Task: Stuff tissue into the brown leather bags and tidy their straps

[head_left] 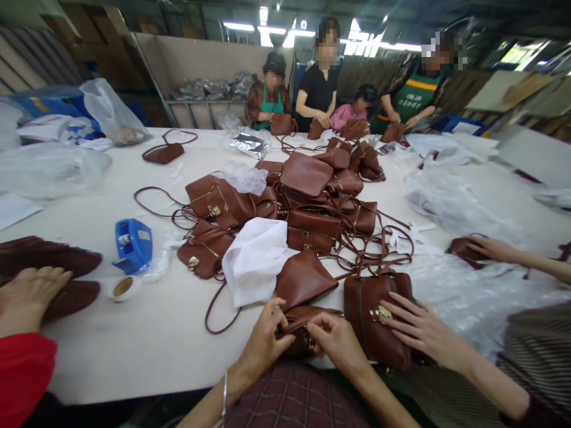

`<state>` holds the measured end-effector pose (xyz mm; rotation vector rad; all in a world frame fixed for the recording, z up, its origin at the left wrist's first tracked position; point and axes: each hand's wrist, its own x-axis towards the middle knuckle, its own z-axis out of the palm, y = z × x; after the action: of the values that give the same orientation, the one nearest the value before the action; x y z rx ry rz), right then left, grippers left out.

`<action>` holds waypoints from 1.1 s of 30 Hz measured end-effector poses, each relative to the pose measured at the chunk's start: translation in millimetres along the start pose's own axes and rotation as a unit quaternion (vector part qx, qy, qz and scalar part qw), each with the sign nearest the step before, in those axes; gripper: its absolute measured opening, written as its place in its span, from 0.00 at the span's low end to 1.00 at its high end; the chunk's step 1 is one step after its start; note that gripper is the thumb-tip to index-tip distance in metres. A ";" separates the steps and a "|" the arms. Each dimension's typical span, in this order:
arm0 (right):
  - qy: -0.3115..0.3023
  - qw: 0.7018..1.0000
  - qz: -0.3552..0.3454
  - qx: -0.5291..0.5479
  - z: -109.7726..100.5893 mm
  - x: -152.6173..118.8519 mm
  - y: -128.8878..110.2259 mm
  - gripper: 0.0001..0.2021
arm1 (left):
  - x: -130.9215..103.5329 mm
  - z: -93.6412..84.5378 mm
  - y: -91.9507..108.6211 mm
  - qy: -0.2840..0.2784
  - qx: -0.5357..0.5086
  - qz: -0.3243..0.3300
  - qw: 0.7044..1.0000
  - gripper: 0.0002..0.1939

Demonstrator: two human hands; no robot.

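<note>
At the near edge of the table a brown leather bag point(297, 319) with gold hardware lies between my hands. My left hand point(267, 333) pinches the bag's upper left edge with bent fingers. My right hand point(332, 336) is closed at the gold clasp, its fingertips partly hiding the metal. Just beyond rests a brown leather piece or bag point(306, 278), beside a white cloth-like sheet point(256, 255). To the right, another person's hand lies on a larger brown bag point(359, 309).
A pile of brown bags point(306, 174) with loose straps fills the table's middle. Left are a blue tape dispenser point(132, 245) and a small white dish point(123, 289). Clear plastic point(450, 196) lies right. Other people's arms reach in on both sides; several people work across the table.
</note>
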<state>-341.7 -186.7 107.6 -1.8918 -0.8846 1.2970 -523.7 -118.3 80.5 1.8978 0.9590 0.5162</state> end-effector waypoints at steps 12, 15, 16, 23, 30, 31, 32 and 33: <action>0.099 0.992 -0.017 -0.071 19.5 -7.6 -1.7 0.14 | 11.9 25.7 -20.2 0.012 -0.056 0.092 0.994 0.12; 0.107 0.993 0.006 -0.057 24.9 -9.2 -4.4 0.14 | 12.3 14.6 -24.4 -0.032 -0.063 0.111 0.991 0.10; 0.105 0.993 0.028 -0.037 24.1 -9.3 -4.6 0.15 | 12.0 8.0 -25.0 -0.069 -0.068 0.122 0.988 0.13; 0.092 0.992 0.071 0.040 15.1 -11.7 0.8 0.17 | 15.5 -19.6 -29.2 -0.181 -0.067 0.174 0.966 0.21; 0.108 0.990 0.020 -0.083 27.2 -17.9 -16.7 0.14 | 36.9 -5.0 -33.4 -0.151 -0.067 0.221 0.961 0.10; 0.121 0.983 -0.003 -0.139 29.9 -18.8 -20.6 0.13 | 38.5 -3.5 -33.7 -0.150 -0.063 0.231 0.959 0.10; 0.135 0.971 -0.029 -0.197 32.2 -19.5 -23.7 0.12 | 39.1 -2.4 -34.0 -0.152 -0.058 0.242 0.956 0.11; 0.147 0.957 -0.053 -0.245 34.0 -19.9 -25.8 0.11 | 38.8 -1.9 -34.2 -0.156 -0.052 0.253 0.953 0.12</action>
<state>-383.5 -184.0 129.0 -2.2987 -1.2049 0.7413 -515.3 -77.2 50.4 2.0490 0.2287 0.5246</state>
